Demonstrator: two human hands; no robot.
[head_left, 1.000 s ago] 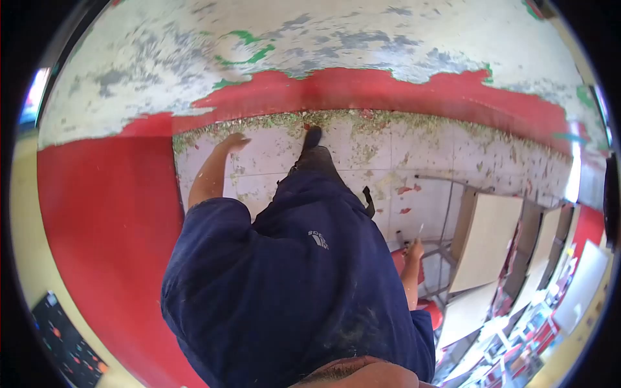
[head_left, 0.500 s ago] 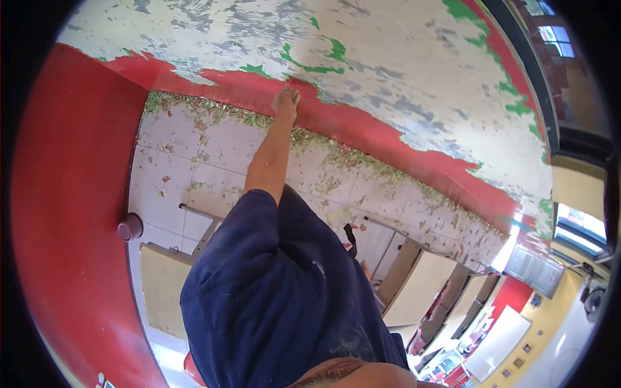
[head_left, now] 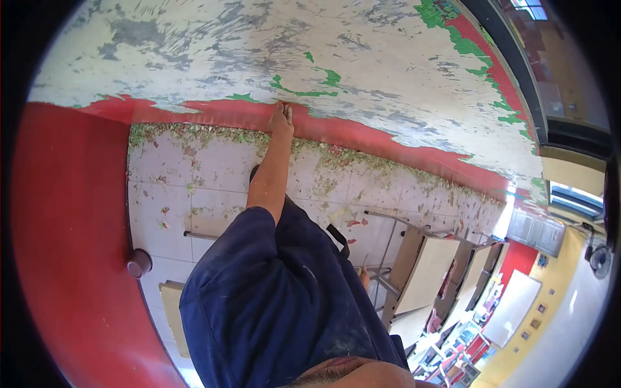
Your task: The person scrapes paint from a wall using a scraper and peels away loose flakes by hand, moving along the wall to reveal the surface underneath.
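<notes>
Most of the view is the wall (head_left: 362,58): pale scraped plaster w/ grey patches and green remnants, plus a red paint band (head_left: 362,139) along its base. Next the tiled floor (head_left: 213,174), w/ paint flakes (head_left: 194,134) heaped along the foot of the wall and thinner scatter further out. Desks (head_left: 427,265) stand in a row to the right, another desk corner (head_left: 171,310) lower left, a small dark pot (head_left: 138,263) near the red side wall (head_left: 71,246).

Left hand (head_left: 281,119) is stretched out and pressed to the wall right at the top edge of the red band, where green and red meet. Fingers look bunched, maybe around a scraper, but no blade or handle is visible, so can't tell what it grips or if it grips anything. Right hand (head_left: 364,277) is low by the hip, near the closest desk frame; something thin and pale seems to stick up from it, too small to name; grip unclear.

Risks, as a guess: loose flakes underfoot could slide on smooth tile while the person leans fwd on one outstretched arm; a tool slipping on flaking paint could gouge the plaster or skin knuckles; desk legs close behind could catch a step back.

Hidden: body in the navy top (head_left: 284,310) covers the feet bar one shoe tip (head_left: 254,172); fisheye edges cut off wall top and room ends.
</notes>
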